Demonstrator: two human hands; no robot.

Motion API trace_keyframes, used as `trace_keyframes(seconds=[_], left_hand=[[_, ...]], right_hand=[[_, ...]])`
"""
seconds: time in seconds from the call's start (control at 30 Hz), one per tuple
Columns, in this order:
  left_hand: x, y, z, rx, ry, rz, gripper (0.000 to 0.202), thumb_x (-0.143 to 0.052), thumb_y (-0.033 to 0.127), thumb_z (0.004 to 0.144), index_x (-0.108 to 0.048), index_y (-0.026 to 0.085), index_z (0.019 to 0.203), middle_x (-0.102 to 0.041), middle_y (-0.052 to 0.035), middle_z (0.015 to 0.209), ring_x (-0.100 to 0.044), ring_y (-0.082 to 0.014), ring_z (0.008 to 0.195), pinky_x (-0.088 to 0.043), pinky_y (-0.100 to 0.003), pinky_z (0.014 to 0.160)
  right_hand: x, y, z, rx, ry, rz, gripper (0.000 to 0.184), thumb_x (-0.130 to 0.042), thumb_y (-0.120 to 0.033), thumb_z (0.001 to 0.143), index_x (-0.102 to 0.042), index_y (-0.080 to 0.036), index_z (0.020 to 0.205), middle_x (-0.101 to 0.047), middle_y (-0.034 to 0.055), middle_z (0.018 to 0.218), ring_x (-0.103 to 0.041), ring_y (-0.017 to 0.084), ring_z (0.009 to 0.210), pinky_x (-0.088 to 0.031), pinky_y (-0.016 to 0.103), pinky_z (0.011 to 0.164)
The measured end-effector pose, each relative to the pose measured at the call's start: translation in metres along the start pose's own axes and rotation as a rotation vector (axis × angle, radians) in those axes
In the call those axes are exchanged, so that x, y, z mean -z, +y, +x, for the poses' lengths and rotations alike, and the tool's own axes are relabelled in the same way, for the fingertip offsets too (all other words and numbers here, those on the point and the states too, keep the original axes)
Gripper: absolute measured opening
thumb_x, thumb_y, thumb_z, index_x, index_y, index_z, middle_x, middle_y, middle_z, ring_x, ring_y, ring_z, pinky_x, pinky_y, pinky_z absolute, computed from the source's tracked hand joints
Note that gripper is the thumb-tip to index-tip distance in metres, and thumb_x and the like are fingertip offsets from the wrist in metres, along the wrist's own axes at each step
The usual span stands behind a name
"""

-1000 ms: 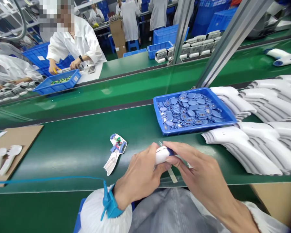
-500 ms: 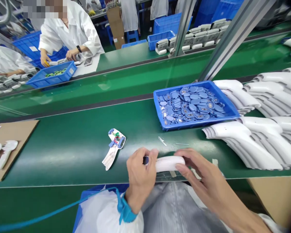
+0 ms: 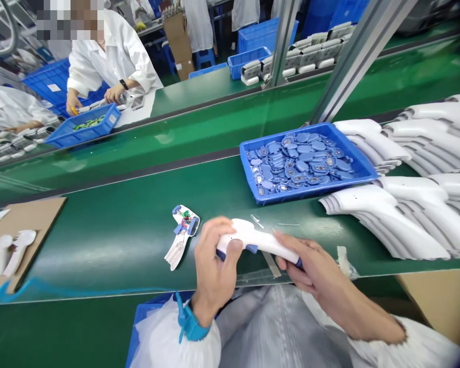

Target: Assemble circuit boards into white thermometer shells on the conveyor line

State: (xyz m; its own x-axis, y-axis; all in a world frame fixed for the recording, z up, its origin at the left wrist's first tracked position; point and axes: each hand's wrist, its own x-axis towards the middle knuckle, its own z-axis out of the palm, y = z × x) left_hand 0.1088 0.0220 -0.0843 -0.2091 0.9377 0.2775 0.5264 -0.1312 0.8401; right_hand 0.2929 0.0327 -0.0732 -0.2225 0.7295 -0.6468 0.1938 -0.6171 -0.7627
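Both hands hold one white thermometer gun point(image 3: 257, 240) with blue trim over the near edge of the green belt. My left hand point(image 3: 214, 266) wraps round its head end, thumb pressed on the shell. My right hand point(image 3: 310, 271) grips the handle end from below. To the left, on the belt, lies an open half shell point(image 3: 182, 232) with its circuit board and wires showing. A blue tray point(image 3: 253, 189) of small blue parts stands just beyond the hands.
Stacks of white shells point(image 3: 398, 220) fill the right side of the belt. A cardboard sheet point(image 3: 30, 225) with white pieces lies at the left. Across the belt, people in white coats work at a blue bin point(image 3: 84, 133). A metal post point(image 3: 352, 56) rises behind the tray.
The gun was turned over in my hands, from lying level between them to tilted with its head up at the left. My right hand slid down to the handle end.
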Motion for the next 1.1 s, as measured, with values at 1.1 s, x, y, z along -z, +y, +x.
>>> trace_keyframes(seconds=[1.1], left_hand=[[-0.022,-0.019,0.022,0.517,-0.092,-0.255,0.054,-0.061,0.044,0.093,-0.041,0.021,0.049,-0.044,0.0023,0.047,-0.041,-0.0109,0.05,-0.036,-0.03,0.057]], right_hand=[[-0.023,0.038,0.011,0.971,0.174,-0.868,0.026,-0.055,-0.037,0.098,-0.077,-0.026,0.093,-0.062,0.0005,0.054,-0.055,0.015,0.04,-0.041,0.027,0.04]])
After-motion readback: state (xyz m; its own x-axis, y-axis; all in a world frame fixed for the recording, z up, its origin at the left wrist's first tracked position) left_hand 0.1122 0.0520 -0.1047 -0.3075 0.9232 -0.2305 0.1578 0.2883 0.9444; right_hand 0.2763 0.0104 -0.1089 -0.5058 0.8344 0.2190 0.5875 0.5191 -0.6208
